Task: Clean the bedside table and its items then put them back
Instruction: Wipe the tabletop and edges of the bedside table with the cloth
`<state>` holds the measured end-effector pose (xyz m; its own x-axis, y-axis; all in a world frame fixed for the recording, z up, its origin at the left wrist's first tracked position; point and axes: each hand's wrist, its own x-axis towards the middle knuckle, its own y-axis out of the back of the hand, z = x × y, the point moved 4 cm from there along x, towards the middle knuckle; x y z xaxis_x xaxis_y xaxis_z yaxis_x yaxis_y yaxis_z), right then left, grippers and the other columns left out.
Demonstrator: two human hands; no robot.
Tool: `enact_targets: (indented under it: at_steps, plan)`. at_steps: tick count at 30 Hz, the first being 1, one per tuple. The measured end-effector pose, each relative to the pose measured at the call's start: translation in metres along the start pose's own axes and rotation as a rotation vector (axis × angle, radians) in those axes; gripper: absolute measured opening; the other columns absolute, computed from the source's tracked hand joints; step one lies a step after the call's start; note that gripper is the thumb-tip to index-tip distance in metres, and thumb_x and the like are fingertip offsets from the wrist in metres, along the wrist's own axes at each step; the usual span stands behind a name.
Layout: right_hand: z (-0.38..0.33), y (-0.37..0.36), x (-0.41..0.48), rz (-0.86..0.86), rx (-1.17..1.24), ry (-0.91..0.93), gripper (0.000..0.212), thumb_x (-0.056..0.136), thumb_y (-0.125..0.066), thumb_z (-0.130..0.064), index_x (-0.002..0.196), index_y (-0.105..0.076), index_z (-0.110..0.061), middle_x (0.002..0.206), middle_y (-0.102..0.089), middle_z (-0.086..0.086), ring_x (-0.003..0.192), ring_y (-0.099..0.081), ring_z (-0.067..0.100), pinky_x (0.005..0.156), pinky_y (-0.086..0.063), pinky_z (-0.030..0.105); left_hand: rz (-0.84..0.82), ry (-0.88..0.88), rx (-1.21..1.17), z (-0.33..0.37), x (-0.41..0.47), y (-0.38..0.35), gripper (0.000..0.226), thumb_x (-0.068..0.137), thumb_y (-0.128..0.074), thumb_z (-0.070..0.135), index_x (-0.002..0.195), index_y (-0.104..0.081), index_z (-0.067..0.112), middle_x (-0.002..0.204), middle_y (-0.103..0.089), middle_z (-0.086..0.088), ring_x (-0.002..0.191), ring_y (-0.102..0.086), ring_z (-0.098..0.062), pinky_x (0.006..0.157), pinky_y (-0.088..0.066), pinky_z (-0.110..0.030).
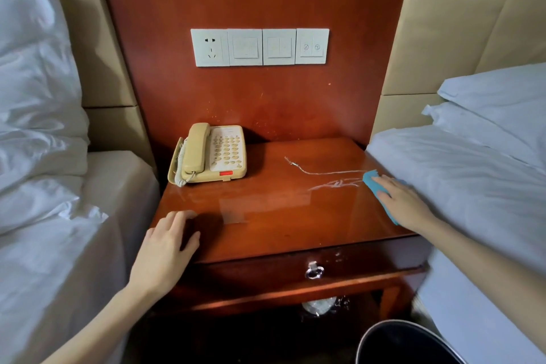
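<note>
1. A person's right hand point(404, 204) presses a blue cloth point(373, 180) flat against the polished wooden surface point(280, 216) of a bedside table, at its right edge, just beside the white bedding point(472, 174) of the bed on that side. The fingers lie straight over the cloth and are not curled round it.
2. Thin wet streaks point(334, 183) run across the surface from the cloth toward the middle.
3. The left hand point(168, 245) rests on the front left corner of the surface, fingers relaxed and slightly spread, holding nothing.
4. A cream corded telephone point(211, 154) sits at the back left of the surface, handset in its cradle, well apart from both hands.
5. Below the top, a drawer shows a metal ring pull point(314, 270), with pale marks on the drawer front near it.
6. On the red-brown wall panel above, a white socket and switch plate point(260, 47) is mounted in a row.
7. Rumpled white bed linen point(35, 97) fills the left side; a dark round bin point(407, 343) stands on the floor at the lower right, and crumpled clear plastic point(319, 306) lies under the table.
</note>
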<state>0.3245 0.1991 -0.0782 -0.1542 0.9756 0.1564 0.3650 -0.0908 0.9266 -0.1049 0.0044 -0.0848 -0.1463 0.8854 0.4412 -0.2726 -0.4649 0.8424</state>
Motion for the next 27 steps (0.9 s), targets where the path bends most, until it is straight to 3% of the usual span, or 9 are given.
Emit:
enact_targets:
  at_steps: [4, 8, 14, 20, 27]
  plan:
    - [-0.003, -0.003, 0.019, -0.001, -0.032, -0.031, 0.048, 0.102, -0.027, -0.025, 0.15, -0.025, -0.022, 0.158, -0.023, 0.001, 0.144, -0.022, 0.018, 0.119, -0.016, 0.039, 0.006, -0.01, 0.08, 0.0, 0.0, -0.002, 0.031, 0.091, -0.052, 0.036, 0.119, -0.049, 0.025, 0.111, -0.059, 0.006, 0.101, -0.058, -0.019, 0.085, -0.042, -0.035]
    - [-0.01, -0.006, 0.037, -0.009, -0.062, -0.034, 0.048, 0.102, -0.026, -0.025, 0.15, -0.024, -0.023, 0.157, -0.024, 0.001, 0.143, -0.024, 0.02, 0.116, -0.019, 0.04, -0.011, 0.006, 0.124, 0.004, -0.001, -0.001, 0.048, 0.088, -0.029, 0.049, 0.123, -0.05, 0.024, 0.113, -0.061, 0.007, 0.106, -0.056, -0.019, 0.087, -0.041, -0.035]
    - [-0.027, -0.012, 0.058, -0.082, -0.129, 0.01, 0.048, 0.102, -0.022, -0.024, 0.15, -0.018, -0.028, 0.158, -0.02, 0.0, 0.144, -0.02, 0.021, 0.116, -0.015, 0.042, 0.008, 0.002, 0.168, 0.009, 0.0, 0.002, 0.047, 0.085, -0.028, 0.046, 0.109, -0.062, 0.022, 0.129, -0.055, 0.005, 0.125, -0.046, -0.02, 0.093, -0.041, -0.039]
    - [-0.052, -0.024, 0.059, -0.165, -0.036, 0.105, 0.048, 0.101, -0.026, -0.026, 0.148, -0.023, -0.034, 0.159, -0.017, -0.004, 0.147, -0.012, 0.016, 0.117, -0.01, 0.04, -0.027, 0.018, 0.161, 0.011, 0.001, 0.003, 0.049, 0.085, -0.023, 0.046, 0.11, -0.059, 0.022, 0.113, -0.061, 0.01, 0.105, -0.057, -0.017, 0.091, -0.043, -0.033]
    - [-0.091, -0.035, 0.028, -0.233, 0.038, 0.31, 0.046, 0.1, -0.031, -0.025, 0.145, -0.033, -0.036, 0.156, -0.024, -0.011, 0.144, -0.015, 0.009, 0.117, -0.012, 0.034, -0.05, 0.016, 0.171, 0.01, 0.0, 0.003, 0.049, 0.087, -0.025, 0.045, 0.111, -0.061, 0.023, 0.113, -0.062, 0.009, 0.103, -0.059, -0.018, 0.09, -0.045, -0.033]
